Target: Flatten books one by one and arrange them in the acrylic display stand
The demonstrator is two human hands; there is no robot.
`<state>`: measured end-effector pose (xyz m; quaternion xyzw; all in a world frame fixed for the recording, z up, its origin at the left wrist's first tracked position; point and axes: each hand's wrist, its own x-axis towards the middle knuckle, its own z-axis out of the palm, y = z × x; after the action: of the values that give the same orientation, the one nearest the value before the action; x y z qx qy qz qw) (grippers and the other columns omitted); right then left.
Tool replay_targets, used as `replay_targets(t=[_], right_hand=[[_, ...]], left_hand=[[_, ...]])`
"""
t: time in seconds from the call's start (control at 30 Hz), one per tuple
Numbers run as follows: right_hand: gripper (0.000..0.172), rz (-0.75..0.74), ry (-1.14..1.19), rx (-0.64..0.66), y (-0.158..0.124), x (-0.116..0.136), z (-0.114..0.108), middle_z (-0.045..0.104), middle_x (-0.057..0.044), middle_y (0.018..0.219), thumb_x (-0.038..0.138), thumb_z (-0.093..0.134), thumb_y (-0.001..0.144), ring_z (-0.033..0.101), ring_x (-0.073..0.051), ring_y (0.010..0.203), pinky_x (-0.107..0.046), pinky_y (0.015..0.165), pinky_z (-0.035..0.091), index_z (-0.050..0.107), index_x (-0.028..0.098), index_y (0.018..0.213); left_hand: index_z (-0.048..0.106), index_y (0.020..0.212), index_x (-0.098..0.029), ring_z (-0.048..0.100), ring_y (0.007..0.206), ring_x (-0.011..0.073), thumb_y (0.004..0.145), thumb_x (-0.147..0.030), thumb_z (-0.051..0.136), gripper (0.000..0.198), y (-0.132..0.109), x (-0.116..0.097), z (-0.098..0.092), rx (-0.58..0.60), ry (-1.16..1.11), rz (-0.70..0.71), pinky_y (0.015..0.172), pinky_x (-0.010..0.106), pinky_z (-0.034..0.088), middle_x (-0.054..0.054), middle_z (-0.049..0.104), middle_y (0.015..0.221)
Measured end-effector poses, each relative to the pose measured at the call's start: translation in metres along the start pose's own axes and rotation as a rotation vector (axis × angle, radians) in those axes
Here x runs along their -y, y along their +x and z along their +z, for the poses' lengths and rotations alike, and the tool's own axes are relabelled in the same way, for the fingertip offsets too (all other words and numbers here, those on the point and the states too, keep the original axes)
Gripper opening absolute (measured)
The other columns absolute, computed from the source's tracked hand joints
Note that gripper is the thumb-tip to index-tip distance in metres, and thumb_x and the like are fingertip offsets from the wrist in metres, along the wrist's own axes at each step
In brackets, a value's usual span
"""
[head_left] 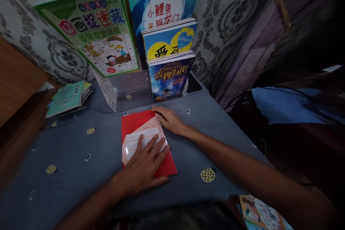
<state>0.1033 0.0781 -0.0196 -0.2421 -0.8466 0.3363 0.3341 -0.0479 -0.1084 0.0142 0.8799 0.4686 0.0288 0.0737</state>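
A thin red book [167, 163] with a pale pink panel of printed text lies flat on the cloth-covered table. My left hand [147, 161] rests on its lower part with the fingers spread over the text. At the upper right edge is my right hand [171, 119], its fingers stretched out to the book's corner and the thumb a little apart from them. Both hands touch the book. Part of the text is hidden under my left fingers.
Behind the red book, a clear rack [129, 95] holds several upright books, among them a green book [107, 36] and a dark blue book [171, 79]. A small book stack [68, 97] lies to the left. Another colourful book [264, 212] shows below the table's front edge.
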Motion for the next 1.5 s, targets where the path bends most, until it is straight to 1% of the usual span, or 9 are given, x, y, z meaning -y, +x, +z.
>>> replay_targets(t=[0.33,0.57,0.67,0.77,0.87,1.03,1.27,1.4,1.5], right_hand=[[0.037,-0.012,0.013,-0.001,0.0,0.002,-0.001,0.064,-0.01,0.138,0.033,0.042,0.103,0.057,-0.026,0.132,-0.053,0.113,0.044,0.064,0.024,0.131],[0.038,-0.027,-0.022,0.013,0.0,-0.001,-0.001,0.063,-0.014,0.138,0.032,0.04,0.103,0.057,-0.026,0.133,-0.051,0.113,0.044,0.063,0.02,0.131],[0.038,-0.043,-0.054,0.045,0.0,0.002,0.001,0.062,-0.016,0.139,0.03,0.042,0.102,0.054,-0.027,0.135,-0.052,0.113,0.043,0.062,0.017,0.132],[0.038,-0.053,-0.122,0.106,0.0,0.01,0.005,0.059,-0.017,0.144,0.028,0.046,0.1,0.052,-0.027,0.138,-0.052,0.113,0.044,0.061,0.016,0.132],[0.037,-0.054,-0.194,0.179,0.002,0.022,0.011,0.053,-0.017,0.15,0.027,0.048,0.099,0.051,-0.027,0.139,-0.05,0.113,0.045,0.06,0.016,0.133],[0.038,-0.077,-0.253,0.265,0.015,0.036,0.027,0.047,-0.021,0.154,0.022,0.055,0.095,0.049,-0.03,0.141,-0.047,0.116,0.043,0.061,0.013,0.132],[0.038,-0.11,-0.228,0.217,0.026,0.028,0.042,0.046,-0.022,0.154,0.021,0.053,0.096,0.048,-0.03,0.142,-0.049,0.115,0.043,0.061,0.012,0.131],[0.037,-0.144,-0.201,0.2,0.025,0.021,0.043,0.046,-0.019,0.155,0.023,0.051,0.097,0.047,-0.028,0.142,-0.05,0.115,0.043,0.061,0.015,0.131],[0.038,-0.16,-0.15,0.185,0.026,0.016,0.044,0.054,-0.015,0.15,0.02,0.047,0.098,0.049,-0.025,0.141,-0.051,0.116,0.042,0.061,0.018,0.133]], left_hand=[[0.019,0.161,-0.023,0.018,0.155,0.035,0.096,-0.065,0.044,0.08,0.007,0.016,-0.003,-0.019,-0.01,0.017,0.122,0.068,0.01,0.014,0.031,0.164],[0.022,0.16,-0.024,0.019,0.155,0.0336,0.097,-0.065,0.042,0.078,0.012,0.022,-0.005,-0.016,-0.019,0.016,0.124,0.066,0.007,0.014,0.032,0.164],[0.022,0.16,-0.023,0.018,0.155,0.0338,0.097,-0.065,0.043,0.079,0.011,0.022,-0.005,-0.016,-0.012,0.018,0.123,0.067,0.007,0.014,0.032,0.164],[0.022,0.16,-0.021,0.018,0.155,0.0343,0.096,-0.065,0.045,0.081,0.005,0.023,-0.006,-0.008,0.019,0.011,0.123,0.067,0.008,0.014,0.032,0.164],[0.023,0.16,-0.02,0.019,0.155,0.0327,0.096,-0.063,0.047,0.08,-0.006,0.027,-0.009,-0.006,0.052,0.003,0.124,0.064,0.008,0.014,0.033,0.164],[0.024,0.159,-0.02,0.023,0.154,0.0322,0.097,-0.061,0.047,0.078,-0.023,0.039,-0.013,-0.022,0.077,-0.026,0.124,0.064,0.01,0.014,0.037,0.162],[0.025,0.159,-0.02,0.025,0.153,0.0323,0.097,-0.066,0.043,0.079,-0.027,0.053,-0.015,-0.014,0.062,-0.021,0.123,0.064,0.012,0.015,0.037,0.161],[0.024,0.16,-0.022,0.026,0.153,0.0322,0.096,-0.066,0.044,0.08,-0.027,0.053,-0.012,-0.045,0.054,-0.028,0.123,0.063,0.012,0.014,0.039,0.161],[0.024,0.16,-0.022,0.026,0.153,0.0332,0.095,-0.067,0.044,0.081,-0.029,0.052,-0.012,-0.037,0.041,-0.036,0.123,0.064,0.013,0.014,0.038,0.161]])
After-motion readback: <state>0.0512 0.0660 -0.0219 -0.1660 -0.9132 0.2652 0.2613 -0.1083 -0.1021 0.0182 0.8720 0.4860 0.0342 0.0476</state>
